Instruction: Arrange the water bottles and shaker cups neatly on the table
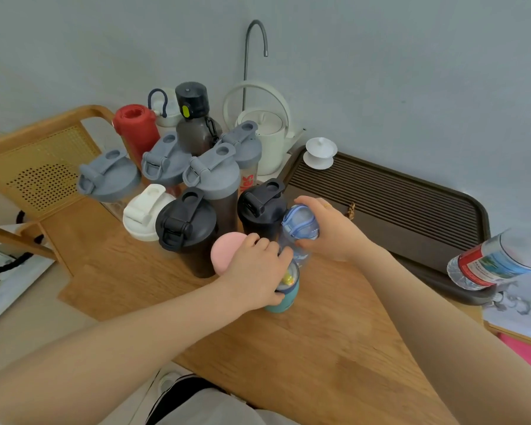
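Water bottles and shaker cups stand crowded on the wooden tabletop [319, 348], just left of the dark slatted tray [396, 204]. The left hand [255, 271] closes its grip over the top of a teal bottle [284, 299] in front of the cluster, beside a pink lid [224, 250]. The right hand [331, 231], nearer the tray, wraps its grip around a clear bottle with a blue lid [301, 223], touching the left fingers.

Grey-lidded shaker cups [210, 176], black-lidded ones [186, 223], a red bottle [135, 127], a pink lid [226, 251], a teal bottle [284, 297], a white kettle [265, 142], light-wood bench [319, 348].
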The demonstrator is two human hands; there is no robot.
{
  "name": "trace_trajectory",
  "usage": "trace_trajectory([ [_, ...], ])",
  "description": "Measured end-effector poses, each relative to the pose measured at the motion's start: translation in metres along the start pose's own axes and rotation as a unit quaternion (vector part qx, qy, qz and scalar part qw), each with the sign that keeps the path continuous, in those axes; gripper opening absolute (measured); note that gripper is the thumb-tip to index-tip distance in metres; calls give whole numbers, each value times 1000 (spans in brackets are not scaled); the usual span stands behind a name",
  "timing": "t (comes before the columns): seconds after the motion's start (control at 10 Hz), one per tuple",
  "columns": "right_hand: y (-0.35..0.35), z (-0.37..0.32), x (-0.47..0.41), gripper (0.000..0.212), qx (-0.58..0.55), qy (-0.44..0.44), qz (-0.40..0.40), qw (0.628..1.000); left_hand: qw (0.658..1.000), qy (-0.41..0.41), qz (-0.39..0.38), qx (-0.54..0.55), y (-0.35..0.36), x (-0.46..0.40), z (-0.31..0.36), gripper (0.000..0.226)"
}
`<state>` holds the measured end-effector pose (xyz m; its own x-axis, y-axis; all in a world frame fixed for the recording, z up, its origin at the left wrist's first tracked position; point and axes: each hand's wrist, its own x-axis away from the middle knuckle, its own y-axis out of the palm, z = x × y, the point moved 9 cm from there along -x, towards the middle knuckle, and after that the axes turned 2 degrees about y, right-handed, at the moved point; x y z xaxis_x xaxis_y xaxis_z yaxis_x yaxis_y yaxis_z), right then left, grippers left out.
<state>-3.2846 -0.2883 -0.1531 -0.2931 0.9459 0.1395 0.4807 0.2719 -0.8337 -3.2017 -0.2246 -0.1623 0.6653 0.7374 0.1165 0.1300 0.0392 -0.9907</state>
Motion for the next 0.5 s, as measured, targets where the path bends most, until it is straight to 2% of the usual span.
trace_trajectory([
  [0.1,1,2,-3,73,-27,-3,-28,999,1000,-18,5,-16,1,-1,-4,59],
  [0.3,4,2,-2,77,-26,14,-42,999,999,19,46,-22,-2,2,-8,70],
  [0.4,8,5,2,82,-7,47,-30,998,994,82,64,-18,-7,4,-6,77],
  [0.5,-2,-9,11,80,30,71,28,997,980,149,131,-8,-24,20,-10,81],
])
